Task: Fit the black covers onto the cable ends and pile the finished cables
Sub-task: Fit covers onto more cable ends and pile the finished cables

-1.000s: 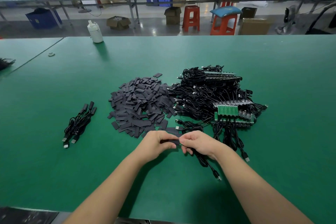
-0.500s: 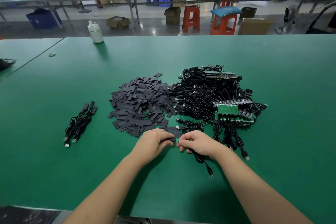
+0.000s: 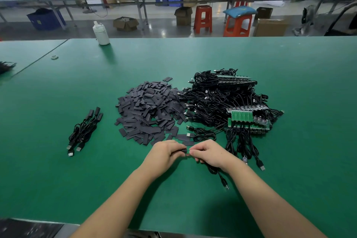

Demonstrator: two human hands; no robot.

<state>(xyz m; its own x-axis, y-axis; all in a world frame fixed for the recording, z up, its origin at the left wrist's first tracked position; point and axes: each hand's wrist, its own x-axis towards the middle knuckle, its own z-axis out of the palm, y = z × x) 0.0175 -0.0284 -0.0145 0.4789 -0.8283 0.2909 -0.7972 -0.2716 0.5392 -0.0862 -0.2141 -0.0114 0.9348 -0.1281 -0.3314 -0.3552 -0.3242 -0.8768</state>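
My left hand (image 3: pixel 166 152) pinches a black cover (image 3: pixel 184 150) near the table's front. My right hand (image 3: pixel 209 153) grips a black cable (image 3: pixel 216 172) by its green board end, which meets the cover between my fingertips. The cable trails under my right wrist to a USB plug (image 3: pixel 225 185). A heap of loose black covers (image 3: pixel 148 112) lies just beyond my hands. To its right sits a tangled pile of uncovered cables (image 3: pixel 222 100) with green boards (image 3: pixel 242 117). A small bundle of finished cables (image 3: pixel 85 130) lies at the left.
A white bottle (image 3: pixel 101 34) stands at the green table's (image 3: pixel 289 160) far edge, and a small ring (image 3: pixel 54 57) lies at far left. Stools (image 3: pixel 203 18), cardboard boxes and workbenches stand on the floor beyond. The table's front edge runs below my forearms.
My hands have drawn slightly closer, with the cover sliding further over the cable's green board end. The trailing cable and plug shifted a little toward me and left.
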